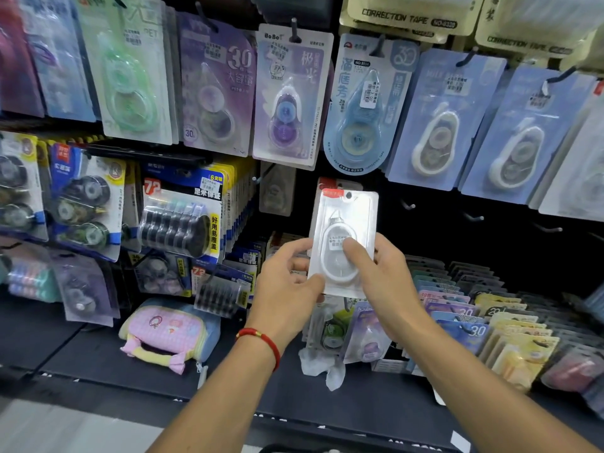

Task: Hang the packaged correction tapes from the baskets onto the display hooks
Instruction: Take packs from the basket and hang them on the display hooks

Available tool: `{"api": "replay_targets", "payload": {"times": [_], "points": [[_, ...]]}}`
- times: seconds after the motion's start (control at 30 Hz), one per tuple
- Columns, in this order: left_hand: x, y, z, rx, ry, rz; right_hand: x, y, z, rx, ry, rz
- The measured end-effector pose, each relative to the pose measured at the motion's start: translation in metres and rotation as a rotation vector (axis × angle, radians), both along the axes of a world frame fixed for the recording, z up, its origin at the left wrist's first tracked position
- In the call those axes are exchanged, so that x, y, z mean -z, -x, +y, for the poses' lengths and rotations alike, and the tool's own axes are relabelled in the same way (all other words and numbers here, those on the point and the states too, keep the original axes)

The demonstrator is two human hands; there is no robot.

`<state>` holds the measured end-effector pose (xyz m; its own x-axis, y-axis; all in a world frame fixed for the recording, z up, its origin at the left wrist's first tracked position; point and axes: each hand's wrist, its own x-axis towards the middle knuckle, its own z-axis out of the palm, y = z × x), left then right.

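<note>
While both forearms reach up from the lower frame, the left hand [287, 282] pinches the lower-left edge of one white correction tape pack [343, 243], thumb on the front; the right hand [382, 279] grasps its right side, thumb pressed on the blister. Each grip is closed on that pack, held upright before the dark panel. Three bare display hooks [408, 205] stand to the right, with open room around them. A red bracelet [261, 338] circles the left wrist. One pink pouch [166, 331] lies on the shelf [98, 364].
</note>
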<state>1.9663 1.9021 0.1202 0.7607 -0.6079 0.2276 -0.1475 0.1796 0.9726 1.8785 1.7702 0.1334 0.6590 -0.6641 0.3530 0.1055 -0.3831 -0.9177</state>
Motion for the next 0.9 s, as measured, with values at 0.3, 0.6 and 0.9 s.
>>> {"api": "replay_targets", "payload": {"times": [0.3,0.6,0.9], "points": [[0.008,-0.008,-0.007,-0.049,-0.053,-0.031,0.009,-0.015,-0.005,0.077,-0.001,0.003],[0.015,-0.015,-0.018,0.018,-0.203,-0.058,0.012,-0.054,-0.031,0.24,0.058,0.125],[0.018,-0.01,-0.012,-0.069,-0.36,-0.315,0.043,-0.032,-0.029,0.3,0.646,0.394]]}}
